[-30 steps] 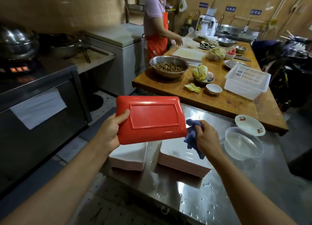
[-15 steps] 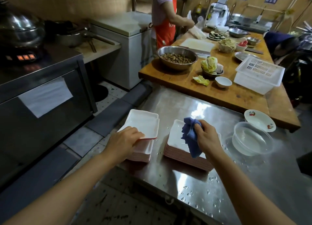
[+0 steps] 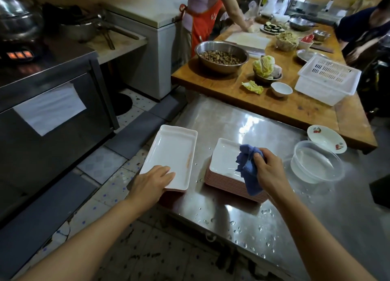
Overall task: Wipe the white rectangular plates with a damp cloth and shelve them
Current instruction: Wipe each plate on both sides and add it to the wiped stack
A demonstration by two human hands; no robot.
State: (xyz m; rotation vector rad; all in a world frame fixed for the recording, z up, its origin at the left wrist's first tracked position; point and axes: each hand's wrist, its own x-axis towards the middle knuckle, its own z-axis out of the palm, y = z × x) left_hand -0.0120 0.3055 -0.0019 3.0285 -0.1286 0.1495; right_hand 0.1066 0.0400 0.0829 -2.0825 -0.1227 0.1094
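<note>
Two stacks of white rectangular plates with red undersides stand on the wet steel table [image 3: 242,120]. My left hand [image 3: 152,183] rests with straight fingers on the near end of the left stack's top plate [image 3: 171,152], which lies white side up and bears a reddish smear near its right rim. That plate overhangs the table's left edge. My right hand [image 3: 271,172] grips a bunched blue cloth [image 3: 247,171] just above the near right part of the right stack [image 3: 223,160]. The cloth hangs down over that stack's near corner.
A clear plastic bowl of water [image 3: 316,164] and a small flowered dish [image 3: 326,138] sit to the right. Behind is a wooden table [image 3: 295,109] with a white basket [image 3: 328,78], a steel bowl [image 3: 221,57] and food. A person in an orange apron [image 3: 202,12] works there. A steel oven [image 3: 52,103] stands left.
A second ago my left hand held a plate up with its red underside showing. That plate now lies white side up on the left stack. My right hand kept the cloth over the right stack.
</note>
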